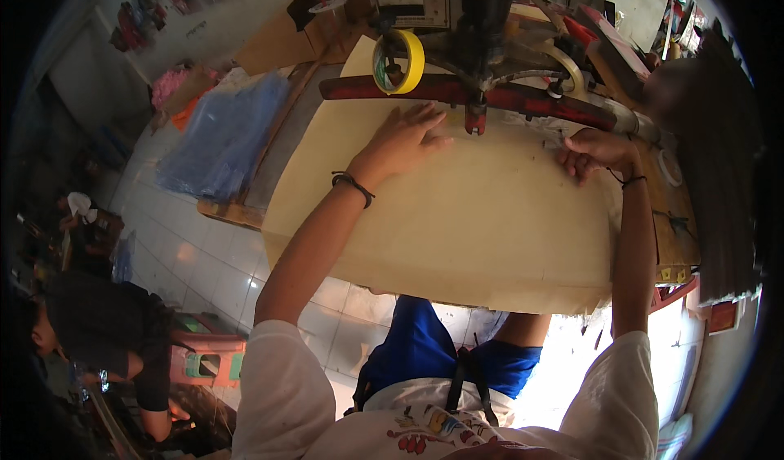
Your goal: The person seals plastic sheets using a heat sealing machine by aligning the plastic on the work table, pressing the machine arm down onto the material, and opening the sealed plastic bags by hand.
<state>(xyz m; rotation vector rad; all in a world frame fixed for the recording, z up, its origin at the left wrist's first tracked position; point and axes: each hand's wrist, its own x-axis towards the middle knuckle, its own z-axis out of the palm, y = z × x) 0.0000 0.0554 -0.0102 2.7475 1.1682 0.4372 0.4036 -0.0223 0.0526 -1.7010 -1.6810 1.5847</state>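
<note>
At the bottom of the frame are the wearer's white shirt [408, 431] and blue shorts [420, 341], with a broad, pale yellow sheet [457, 223] spread just above them across the middle of the frame. Over the sheet's upper part, left of centre, the left hand [400, 143] lies palm down, its fingers extended and loosely parted, the thumb apart, gripping nothing. Near the sheet's upper right edge, the right hand [603, 151] has its fingers curled toward the palm; whether they pinch anything I cannot tell. A dark cord bracelet [353, 185] circles the left wrist. The wooden counter [671, 215] shows to the right of the sheet, and bluish clear plastic [224, 137] is heaped at the upper left. Just above the hands, a curved, dark red bar [563, 107] runs crosswise beneath a dark metal machine [486, 47], with a yellow tape roll [415, 61] standing out in front of it. Farther off, a cardboard box [278, 47] is at the upper left, and at the lower left another person in dark clothes [102, 321] is beside a reddish plastic stool [208, 354] on white floor tiles [196, 256].
</note>
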